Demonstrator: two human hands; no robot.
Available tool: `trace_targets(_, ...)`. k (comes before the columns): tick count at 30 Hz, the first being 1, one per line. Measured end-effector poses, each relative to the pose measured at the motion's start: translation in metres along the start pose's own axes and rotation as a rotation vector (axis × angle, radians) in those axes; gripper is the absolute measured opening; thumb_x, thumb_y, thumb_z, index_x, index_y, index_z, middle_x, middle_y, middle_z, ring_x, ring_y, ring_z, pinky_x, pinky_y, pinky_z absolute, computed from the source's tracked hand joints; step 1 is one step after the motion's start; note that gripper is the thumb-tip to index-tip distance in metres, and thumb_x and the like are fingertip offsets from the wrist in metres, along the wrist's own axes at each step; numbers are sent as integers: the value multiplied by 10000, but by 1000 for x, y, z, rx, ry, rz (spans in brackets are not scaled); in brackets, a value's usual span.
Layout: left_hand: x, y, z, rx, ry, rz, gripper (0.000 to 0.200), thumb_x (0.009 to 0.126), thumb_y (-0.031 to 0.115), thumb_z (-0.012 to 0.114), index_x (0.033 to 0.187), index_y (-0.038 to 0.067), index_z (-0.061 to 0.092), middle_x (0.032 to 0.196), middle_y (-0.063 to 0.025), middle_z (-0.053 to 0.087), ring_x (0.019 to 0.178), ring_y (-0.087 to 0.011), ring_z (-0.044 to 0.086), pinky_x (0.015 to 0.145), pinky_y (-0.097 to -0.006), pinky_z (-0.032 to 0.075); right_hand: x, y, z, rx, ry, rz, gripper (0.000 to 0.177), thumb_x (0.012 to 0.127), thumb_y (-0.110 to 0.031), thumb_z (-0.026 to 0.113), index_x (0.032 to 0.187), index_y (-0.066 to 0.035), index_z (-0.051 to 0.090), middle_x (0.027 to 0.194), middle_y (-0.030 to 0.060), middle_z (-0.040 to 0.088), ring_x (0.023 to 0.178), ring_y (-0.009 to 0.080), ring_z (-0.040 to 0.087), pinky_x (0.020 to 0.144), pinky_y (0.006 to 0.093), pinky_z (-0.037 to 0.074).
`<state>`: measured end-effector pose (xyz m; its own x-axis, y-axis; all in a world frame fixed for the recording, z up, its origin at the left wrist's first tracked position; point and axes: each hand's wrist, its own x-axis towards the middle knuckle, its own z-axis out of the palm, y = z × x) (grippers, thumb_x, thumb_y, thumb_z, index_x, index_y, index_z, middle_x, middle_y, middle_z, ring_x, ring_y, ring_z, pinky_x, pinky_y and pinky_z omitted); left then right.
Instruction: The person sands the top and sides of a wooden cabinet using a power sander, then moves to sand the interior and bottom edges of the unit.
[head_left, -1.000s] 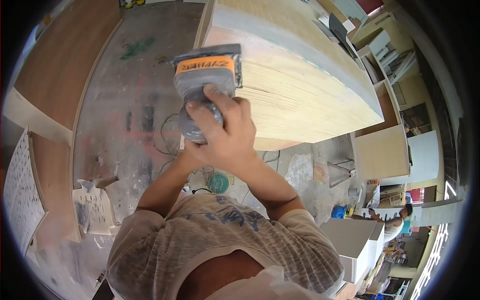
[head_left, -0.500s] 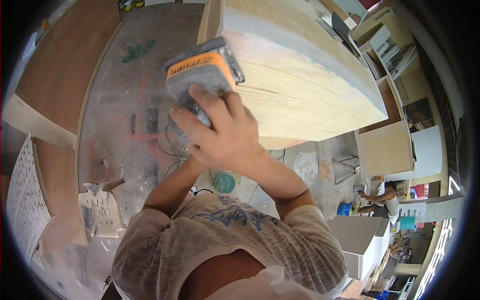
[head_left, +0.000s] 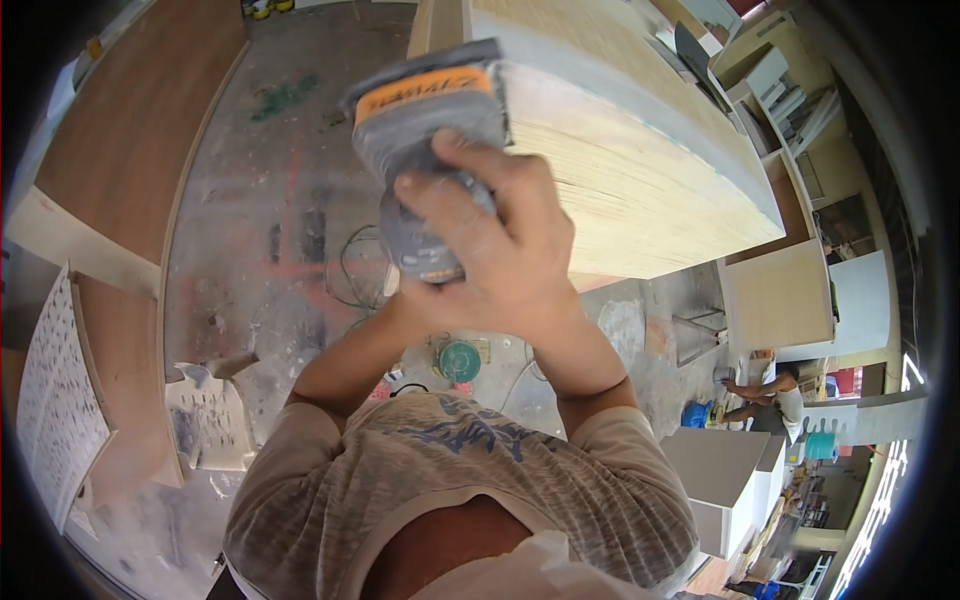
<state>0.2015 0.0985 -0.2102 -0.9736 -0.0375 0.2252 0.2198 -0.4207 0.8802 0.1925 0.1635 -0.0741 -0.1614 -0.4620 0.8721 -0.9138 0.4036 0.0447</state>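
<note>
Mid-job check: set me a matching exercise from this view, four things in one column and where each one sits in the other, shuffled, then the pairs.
Things:
1. sander
2. green disc
3. perforated sheet
4. blue container

Places:
A. on the floor at the far right, beside a bending person
B. gripped in the right hand, held against the wooden panel
C. at the far left edge of the view
D. on the floor below the forearms

Pairs: 1-B, 2-D, 3-C, 4-A
</note>
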Motion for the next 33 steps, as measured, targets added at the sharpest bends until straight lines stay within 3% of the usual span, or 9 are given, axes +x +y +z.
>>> trace_targets(5,5,4,-13,-83,25,-68,325,681,93,723,978,-5,634,897,-175,680,815,-295,681,696,-358,528,-1,-7,0,-91,92,88,592,420,-174,732,1005,-243,684,1145,44,561,745,241,525,499,276,458)
trace_targets(10,2,28,-4,-223,54,-196,325,680,94,722,977,-6,634,894,-176,680,811,-299,680,694,-360,528,-50,6,-8,-105,160,205,785,583,-255,866,1220,-26,469,1183,189,490,1041,269,527,856,350,468)
trace_targets(12,15,69,8,762,-361,452,324,654,93,710,950,-16,636,830,-174,669,737,-357,652,661,-401,526,-63,14,-25,-94,169,328,846,596,-281,872,1249,-14,405,1189,185,464,1080,266,498,897,352,444)
trace_targets(15,32,74,26,959,-534,416,296,670,131,717,917,-23,665,851,-201,657,804,-339,663,669,-374,521,-59,30,-42,-33,274,454,916,605,-306,881,1280,-2,342,1197,175,433,1114,260,471,935,351,416)
trace_targets(19,34,83,43,891,-450,518,272,635,105,707,878,-6,655,742,-173,651,687,-374,632,634,-419,516,-33,34,-55,-22,319,398,852,589,-309,887,1240,-21,419,1149,138,482,1092,249,490,921,359,429)
trace_targets(24,31,-18,20,803,-135,512,470,817,143,677,1247,56,508,1196,-96,594,999,-215,623,773,-342,517,-15,25,-64,-66,-96,189,678,512,-202,824,1155,-146,615,1173,231,484,1020,365,549,762,418,520)
trace_targets(27,34,-37,12,589,-124,390,533,822,181,678,1291,58,458,1240,-88,559,1057,-215,589,825,-348,494,-51,8,-41,17,212,375,709,542,-145,802,1213,-125,576,1192,243,459,999,376,570,775,429,525)
trace_targets(29,34,-40,15,483,-148,344,576,825,207,679,1321,59,424,1269,-83,537,1095,-214,567,859,-352,478,-66,0,-33,82,168,703,756,563,-181,831,1253,-90,536,1215,241,442,1038,372,555,727,420,525)
trace_targets(33,13,-39,19,228,-374,184,666,832,258,680,1380,61,358,1327,-72,491,1171,-214,522,928,-361,448,-62,0,-40,41,96,771,789,536,-174,835,1262,-108,535,1181,229,456,1011,384,576,737,401,544)
